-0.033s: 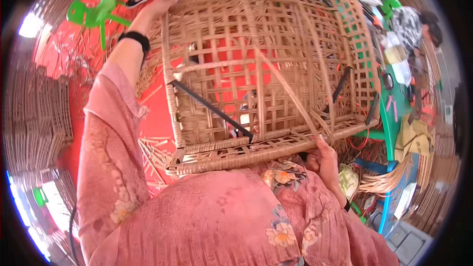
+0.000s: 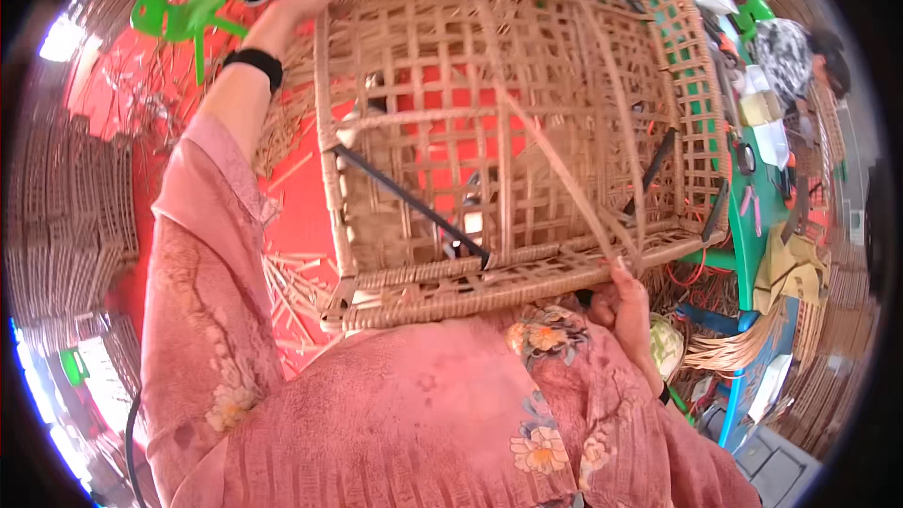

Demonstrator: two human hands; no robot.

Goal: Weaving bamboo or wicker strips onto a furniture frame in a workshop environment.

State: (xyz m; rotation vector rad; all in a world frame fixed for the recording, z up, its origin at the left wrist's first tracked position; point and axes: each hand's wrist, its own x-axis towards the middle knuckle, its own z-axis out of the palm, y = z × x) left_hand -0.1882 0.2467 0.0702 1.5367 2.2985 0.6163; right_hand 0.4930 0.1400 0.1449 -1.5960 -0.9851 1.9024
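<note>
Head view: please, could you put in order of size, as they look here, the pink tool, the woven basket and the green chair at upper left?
1. woven basket
2. green chair
3. pink tool

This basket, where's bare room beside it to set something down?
A small patch of red floor looks bare between the left sleeve and the basket, just beyond the loose strips. Crowded: the green table at right, with a pink tool and white packet.

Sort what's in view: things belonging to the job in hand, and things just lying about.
In the job:
woven frame, left hand holding its side, right hand at its near edge
diagonal strip

Apparently lying about:
green chair
pink-handled tool
</note>
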